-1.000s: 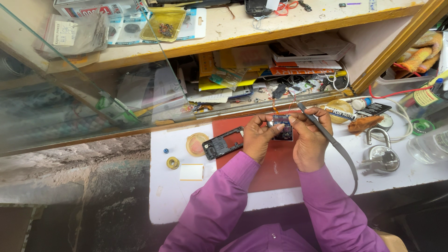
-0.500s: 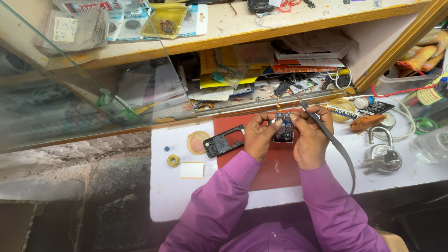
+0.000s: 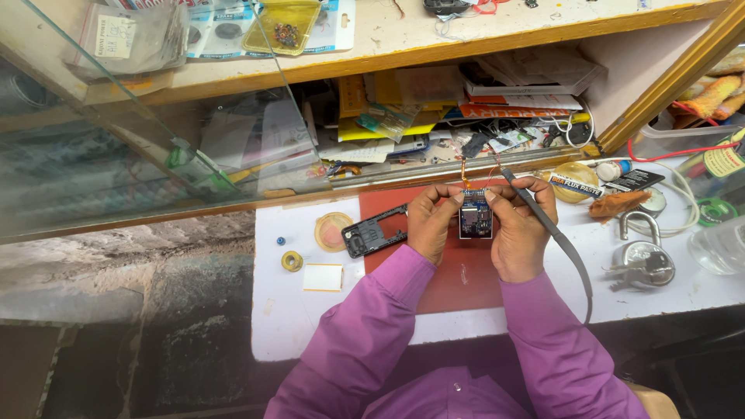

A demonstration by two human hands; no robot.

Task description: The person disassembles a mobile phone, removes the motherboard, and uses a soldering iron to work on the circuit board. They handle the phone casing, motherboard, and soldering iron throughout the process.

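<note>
Both hands grip a small blue circuit board (image 3: 475, 219) over the red mat (image 3: 458, 271): left hand (image 3: 431, 223) pinching its edge, right hand (image 3: 521, 233) also holding a grey soldering iron (image 3: 552, 233). Farther back, a yellow plastic packet (image 3: 285, 23) lies on the wooden shelf (image 3: 497, 35).

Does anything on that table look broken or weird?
Yes. The small phone circuit board, pinched by the left hand and right hand, is bare, out of its case. The black phone frame lies empty and askew beside the red mat.
</note>
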